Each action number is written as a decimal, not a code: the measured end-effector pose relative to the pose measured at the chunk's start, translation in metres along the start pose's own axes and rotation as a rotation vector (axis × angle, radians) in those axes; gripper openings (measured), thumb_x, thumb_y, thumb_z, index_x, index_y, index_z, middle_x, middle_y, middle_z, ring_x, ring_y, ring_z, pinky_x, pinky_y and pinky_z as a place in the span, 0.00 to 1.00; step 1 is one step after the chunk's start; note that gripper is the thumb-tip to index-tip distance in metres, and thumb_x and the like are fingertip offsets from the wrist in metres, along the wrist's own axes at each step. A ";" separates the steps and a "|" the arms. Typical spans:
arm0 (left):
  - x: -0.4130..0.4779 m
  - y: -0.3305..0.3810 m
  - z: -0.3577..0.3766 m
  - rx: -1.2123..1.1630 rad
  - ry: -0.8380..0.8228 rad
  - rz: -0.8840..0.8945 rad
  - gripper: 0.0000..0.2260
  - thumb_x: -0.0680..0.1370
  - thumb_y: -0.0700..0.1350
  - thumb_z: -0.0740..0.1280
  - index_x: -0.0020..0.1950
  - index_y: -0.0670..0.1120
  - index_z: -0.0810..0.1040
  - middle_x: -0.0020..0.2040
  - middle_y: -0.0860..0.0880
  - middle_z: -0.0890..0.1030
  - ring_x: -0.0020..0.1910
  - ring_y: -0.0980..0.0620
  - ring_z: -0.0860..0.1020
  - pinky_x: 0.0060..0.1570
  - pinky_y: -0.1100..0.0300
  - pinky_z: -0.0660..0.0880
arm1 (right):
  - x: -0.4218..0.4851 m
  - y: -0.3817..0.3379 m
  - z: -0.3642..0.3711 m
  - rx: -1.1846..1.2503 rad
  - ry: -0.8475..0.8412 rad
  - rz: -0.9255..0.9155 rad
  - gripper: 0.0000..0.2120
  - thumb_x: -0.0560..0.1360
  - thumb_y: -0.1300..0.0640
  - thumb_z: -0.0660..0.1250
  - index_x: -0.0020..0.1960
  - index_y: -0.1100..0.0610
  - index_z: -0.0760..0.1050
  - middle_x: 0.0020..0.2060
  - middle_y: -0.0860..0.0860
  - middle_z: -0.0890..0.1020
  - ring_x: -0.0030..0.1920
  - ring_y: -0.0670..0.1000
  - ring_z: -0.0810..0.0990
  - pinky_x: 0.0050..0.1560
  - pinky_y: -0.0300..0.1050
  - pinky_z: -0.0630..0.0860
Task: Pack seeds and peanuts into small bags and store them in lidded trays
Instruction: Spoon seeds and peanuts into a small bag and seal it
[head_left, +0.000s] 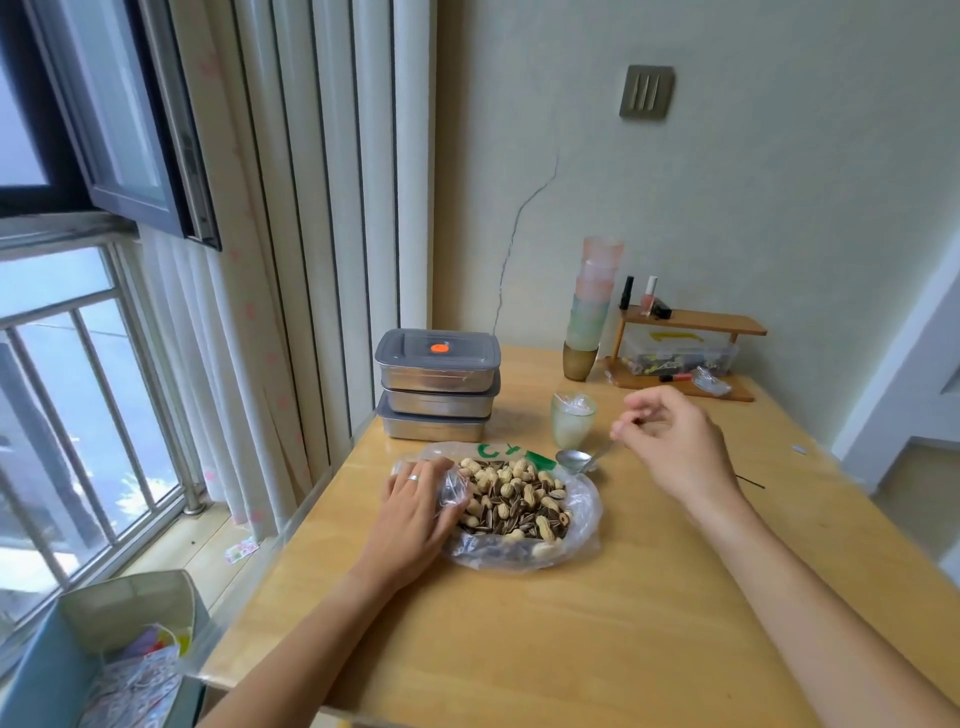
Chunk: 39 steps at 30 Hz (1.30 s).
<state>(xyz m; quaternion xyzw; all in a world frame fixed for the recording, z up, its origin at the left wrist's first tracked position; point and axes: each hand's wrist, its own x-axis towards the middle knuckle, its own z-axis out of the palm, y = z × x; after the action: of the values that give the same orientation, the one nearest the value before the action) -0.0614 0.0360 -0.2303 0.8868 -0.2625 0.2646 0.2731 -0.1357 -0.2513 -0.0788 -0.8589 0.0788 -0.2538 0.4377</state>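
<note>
A heap of peanuts and striped sunflower seeds (519, 501) lies on an opened clear plastic bag (584, 512) in the middle of the wooden table (571, 649). My left hand (415, 512) lies at the heap's left edge, its fingers gripping a small crumpled clear bag (451, 488). My right hand (670, 441) hovers to the right with its fingers loosely curled, just above the handle end of a metal spoon (575, 460) that lies beside the heap. Three lidded steel trays (436, 387) stand stacked behind, lids on.
A pale cup (571, 423) holding clear plastic stands behind the spoon. A tower of tinted cups (592, 306) and a small wooden shelf (691, 325) with bottles sit at the back. The table's left edge runs beside the curtain; an open box (104, 649) is on the floor.
</note>
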 end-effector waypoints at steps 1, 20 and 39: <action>0.000 -0.001 0.001 -0.005 -0.003 -0.001 0.17 0.84 0.61 0.55 0.68 0.53 0.66 0.64 0.56 0.76 0.64 0.55 0.70 0.62 0.59 0.61 | 0.001 0.006 0.007 0.109 0.025 0.022 0.10 0.75 0.59 0.75 0.52 0.48 0.79 0.43 0.47 0.86 0.46 0.49 0.86 0.50 0.44 0.80; -0.002 0.004 -0.005 -0.067 -0.023 0.013 0.23 0.82 0.68 0.51 0.69 0.54 0.65 0.60 0.59 0.74 0.64 0.57 0.69 0.70 0.51 0.59 | -0.005 -0.033 0.017 -0.213 0.196 -0.846 0.12 0.84 0.60 0.53 0.52 0.64 0.73 0.43 0.51 0.75 0.39 0.46 0.72 0.41 0.35 0.70; -0.001 -0.004 -0.007 -0.190 0.036 -0.062 0.19 0.81 0.65 0.59 0.66 0.57 0.72 0.68 0.59 0.69 0.72 0.59 0.65 0.70 0.49 0.62 | 0.006 -0.028 0.032 -0.259 -0.081 -0.736 0.07 0.85 0.62 0.57 0.53 0.59 0.73 0.42 0.48 0.76 0.39 0.52 0.78 0.40 0.46 0.72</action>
<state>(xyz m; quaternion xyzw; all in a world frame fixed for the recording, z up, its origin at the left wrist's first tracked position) -0.0619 0.0433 -0.2268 0.8598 -0.2537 0.2458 0.3687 -0.1170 -0.2141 -0.0704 -0.8872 -0.2205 -0.3478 0.2083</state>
